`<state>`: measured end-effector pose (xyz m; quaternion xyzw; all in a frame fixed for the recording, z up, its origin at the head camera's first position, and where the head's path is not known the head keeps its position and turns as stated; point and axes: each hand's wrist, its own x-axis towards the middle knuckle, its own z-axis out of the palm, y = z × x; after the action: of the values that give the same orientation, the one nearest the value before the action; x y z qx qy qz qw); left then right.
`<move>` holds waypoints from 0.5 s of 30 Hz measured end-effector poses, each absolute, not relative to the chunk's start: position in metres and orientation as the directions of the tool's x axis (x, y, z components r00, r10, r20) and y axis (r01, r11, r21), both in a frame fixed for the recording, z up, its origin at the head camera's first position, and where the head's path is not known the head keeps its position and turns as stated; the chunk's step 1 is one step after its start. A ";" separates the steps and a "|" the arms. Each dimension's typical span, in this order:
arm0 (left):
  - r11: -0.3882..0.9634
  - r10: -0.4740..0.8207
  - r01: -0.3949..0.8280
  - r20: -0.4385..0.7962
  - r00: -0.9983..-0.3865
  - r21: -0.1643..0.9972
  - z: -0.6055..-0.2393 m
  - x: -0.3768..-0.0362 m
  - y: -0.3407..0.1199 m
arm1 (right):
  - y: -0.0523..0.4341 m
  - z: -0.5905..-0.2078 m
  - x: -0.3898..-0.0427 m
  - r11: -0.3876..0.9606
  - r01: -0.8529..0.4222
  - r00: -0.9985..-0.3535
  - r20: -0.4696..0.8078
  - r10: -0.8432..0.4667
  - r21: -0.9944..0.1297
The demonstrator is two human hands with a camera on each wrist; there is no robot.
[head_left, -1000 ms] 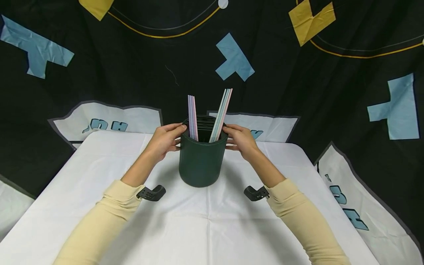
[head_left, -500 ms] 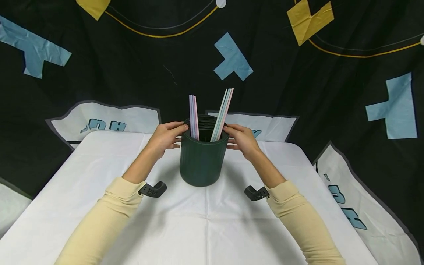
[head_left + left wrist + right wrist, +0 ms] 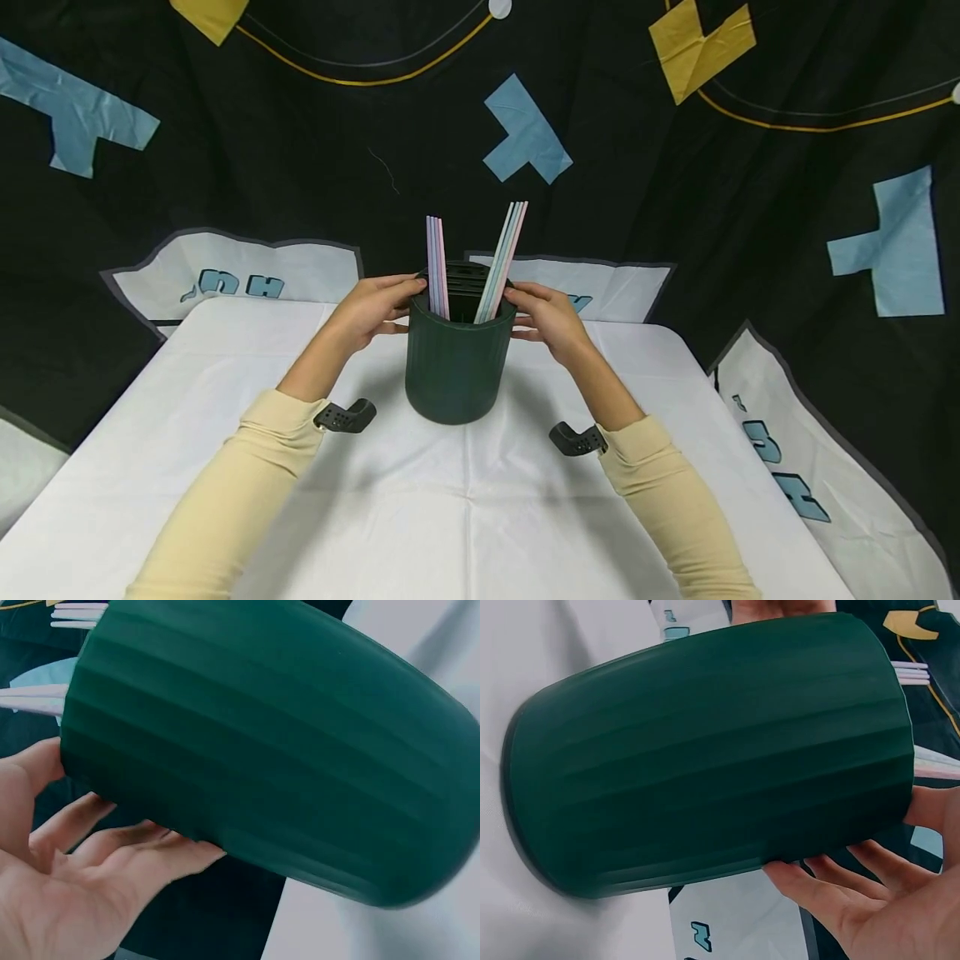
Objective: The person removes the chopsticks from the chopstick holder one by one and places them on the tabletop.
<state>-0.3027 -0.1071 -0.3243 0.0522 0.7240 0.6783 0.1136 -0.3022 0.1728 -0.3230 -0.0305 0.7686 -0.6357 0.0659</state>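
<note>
Almost nothing has moved since the earlier head frames: both forearms have slid a touch closer to the body, and the cup sits on the same spot, with both hands placed as before. That reads to me as a steadying hold, with the work paused at the rim and no lift under way.

Starting on the left, the left hand (image 3: 371, 310) has its fingers laid against the upper left side of the dark green ribbed cup (image 3: 457, 358), the thumb up at the rim. Its wrist view shows the fingers (image 3: 127, 847) running fairly straight along the wall, lightly cupped, so this grip is a spread, pressing one, no pinch. A black wrist mount (image 3: 345, 416) pokes out from the cream sleeve below.

Centre stage, the cup stands upright on the white surface (image 3: 480, 517), in its middle, towards the far side. Inside it stand two bunches of pastel straws: the left bunch (image 3: 437, 267) almost vertical, the right bunch (image 3: 502, 260) leaning out to the right. A dark slotted insert shows between them.

Over to the right, the right hand (image 3: 551, 319) mirrors its partner, its thumb at the rim just beside the leaning straws. Its wrist view shows the fingers (image 3: 832, 889) extended under the cup's wall: again a spread grip, resting against the side. Both arms reach forward, elbows low, wrists angled inward.
</note>
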 end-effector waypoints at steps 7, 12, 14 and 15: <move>0.063 0.203 -0.037 -0.049 -0.978 0.997 -0.330 -0.303 -0.108 | 0.173 -0.322 -0.301 0.177 0.039 -0.989 -0.063 -0.132 -0.983; 0.076 0.180 -0.004 -0.017 -0.983 0.997 -0.335 -0.305 -0.108 | 0.172 -0.322 -0.300 0.170 0.030 -0.993 -0.049 -0.109 -0.985; 0.082 0.170 0.003 -0.011 -0.985 0.997 -0.336 -0.305 -0.108 | 0.171 -0.322 -0.300 0.168 0.028 -0.994 -0.045 -0.096 -0.985; 0.089 0.167 0.008 -0.007 -0.986 0.996 -0.337 -0.305 -0.108 | 0.171 -0.322 -0.300 0.173 0.027 -0.995 -0.043 -0.089 -0.984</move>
<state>-0.3050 -0.1077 -0.3374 0.0595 0.7354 0.6724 0.0591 -0.2999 0.1709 -0.3223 -0.0204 0.7646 -0.6425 0.0453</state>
